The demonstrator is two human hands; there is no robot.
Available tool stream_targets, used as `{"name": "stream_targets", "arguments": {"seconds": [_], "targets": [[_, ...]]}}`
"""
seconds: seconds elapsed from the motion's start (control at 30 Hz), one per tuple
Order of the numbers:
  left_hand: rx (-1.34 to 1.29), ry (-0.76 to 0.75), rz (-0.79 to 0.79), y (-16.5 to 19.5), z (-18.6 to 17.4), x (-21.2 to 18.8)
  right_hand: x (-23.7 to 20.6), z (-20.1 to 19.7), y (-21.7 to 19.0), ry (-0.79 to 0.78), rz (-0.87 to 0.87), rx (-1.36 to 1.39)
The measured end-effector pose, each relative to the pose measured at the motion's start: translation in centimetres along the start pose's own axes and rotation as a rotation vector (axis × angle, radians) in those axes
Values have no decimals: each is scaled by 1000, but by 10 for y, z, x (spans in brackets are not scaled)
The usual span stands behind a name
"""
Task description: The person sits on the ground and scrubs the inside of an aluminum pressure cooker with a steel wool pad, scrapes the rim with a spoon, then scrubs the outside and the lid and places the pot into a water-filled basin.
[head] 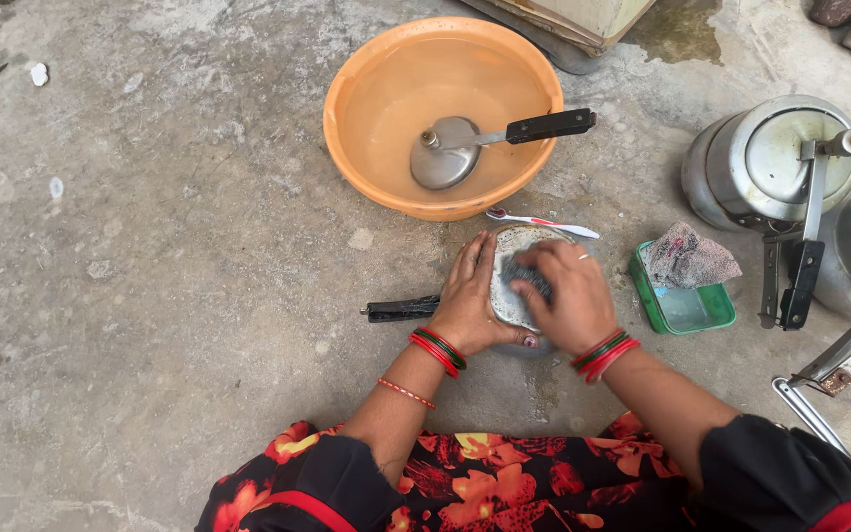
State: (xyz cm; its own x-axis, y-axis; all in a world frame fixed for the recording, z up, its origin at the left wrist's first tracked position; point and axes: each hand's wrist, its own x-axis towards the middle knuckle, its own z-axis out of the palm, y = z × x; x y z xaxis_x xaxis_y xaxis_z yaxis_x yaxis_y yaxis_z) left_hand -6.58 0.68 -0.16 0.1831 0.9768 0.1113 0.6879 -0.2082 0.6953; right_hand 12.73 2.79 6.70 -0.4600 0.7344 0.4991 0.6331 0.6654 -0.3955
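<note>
A small metal pot [516,258] with a black handle [402,309] lies on the concrete floor, soapy on its upturned side. My left hand [467,300] grips the pot's left edge and steadies it. My right hand [565,294] presses a dark scrubber [525,273] onto the pot's surface. Both wrists wear red and green bangles.
An orange basin [376,74] of water holds a metal lid with a black handle [551,125]. A toothbrush [544,223] lies beside the pot. A green tray [687,310] with a cloth pad [687,258] sits to the right. Two pressure cookers [775,163] stand at far right.
</note>
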Motion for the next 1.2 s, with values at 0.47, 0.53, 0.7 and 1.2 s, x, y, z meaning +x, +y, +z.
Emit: {"name": "stream_targets", "arguments": {"seconds": [0.47,0.53,0.7,1.2], "targets": [[-4,-22,-44,-3,5,2,2,-5,-4,-60,135,4],[-15,-13,-43,-6,8,2,3,-6,-3,-72,200,-19],[6,32,19,-12,14,9,1,-4,-6,-66,20,76],[-70,8,-20,-1,7,4,6,-9,-7,-32,188,-22]]}}
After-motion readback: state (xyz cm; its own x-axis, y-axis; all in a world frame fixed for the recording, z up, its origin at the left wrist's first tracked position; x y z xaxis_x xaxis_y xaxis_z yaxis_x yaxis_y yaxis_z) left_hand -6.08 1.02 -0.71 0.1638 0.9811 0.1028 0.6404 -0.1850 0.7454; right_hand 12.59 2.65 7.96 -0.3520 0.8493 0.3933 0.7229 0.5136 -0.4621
